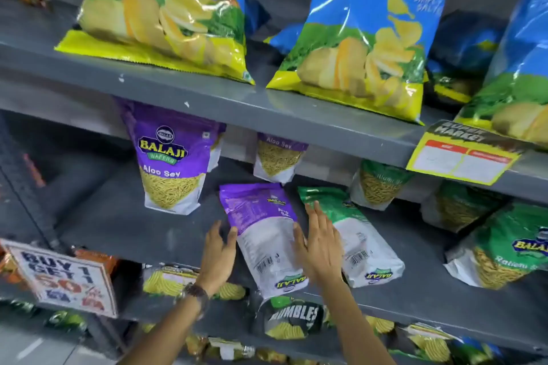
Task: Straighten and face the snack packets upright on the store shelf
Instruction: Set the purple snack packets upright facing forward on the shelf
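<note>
A purple Aloo Sev packet (261, 231) lies flat on its front on the middle shelf (142, 231), back side up and upside down, its bottom hanging over the shelf's front edge. My left hand (219, 258) touches its left edge with the thumb on the packet. On its right edge rests my right hand (320, 243), fingers spread, partly covering a green packet (353, 234) that also lies flat, back up. An upright purple Aloo Sev packet (172, 163) stands to the left, and another (277, 157) stands further back.
Green Ratlami Sev packets (504, 249) stand at the right. Blue chip bags (166, 9) sit on the shelf above, with a yellow price tag (462, 154) on its edge. A "Buy 1 Get 1" sign (65, 278) hangs at lower left. More packets (292, 317) fill the shelf below.
</note>
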Demonstrator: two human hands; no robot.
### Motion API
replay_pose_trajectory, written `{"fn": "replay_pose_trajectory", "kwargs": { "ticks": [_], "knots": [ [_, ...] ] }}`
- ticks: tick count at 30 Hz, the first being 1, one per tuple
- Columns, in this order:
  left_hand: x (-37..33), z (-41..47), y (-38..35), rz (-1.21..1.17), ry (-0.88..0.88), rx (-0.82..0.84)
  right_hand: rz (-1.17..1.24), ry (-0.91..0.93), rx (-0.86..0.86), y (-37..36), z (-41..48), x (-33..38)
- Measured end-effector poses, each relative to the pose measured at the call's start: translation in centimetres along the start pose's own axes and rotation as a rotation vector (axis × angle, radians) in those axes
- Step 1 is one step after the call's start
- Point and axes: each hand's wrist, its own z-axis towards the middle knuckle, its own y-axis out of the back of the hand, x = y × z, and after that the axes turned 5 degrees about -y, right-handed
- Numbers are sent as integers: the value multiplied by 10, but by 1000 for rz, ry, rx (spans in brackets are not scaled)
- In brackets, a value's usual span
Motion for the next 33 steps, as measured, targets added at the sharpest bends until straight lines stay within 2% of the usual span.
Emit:
{"fn": "replay_pose_trajectory", "kwargs": {
  "ticks": [2,4,6,11,15,19,22,26,33],
  "knots": [
    [-1,9,-12,-217,173,61,169,-189,247,-12,18,-8],
    [-6,14,-20,-414,341,138,516,-414,450,-23,34,-14],
    [-4,19,-26,-420,393,194,783,-533,519,-32,43,-18],
    [-3,21,-26,-364,324,180,972,-545,580,-43,45,-38],
    [-8,17,-20,-355,127,143,1105,-511,482,-39,47,-35],
    [-23,33,-7,-300,-75,95,1109,-371,420,-19,70,-27],
    [-39,58,-5,-241,-235,109,1109,-267,293,-13,89,-16],
    [-43,82,-12,-211,-328,103,1117,-197,173,-23,104,-9],
    [-32,91,-17,-128,-352,107,1304,-189,167,-23,109,-17]
  ]
}}
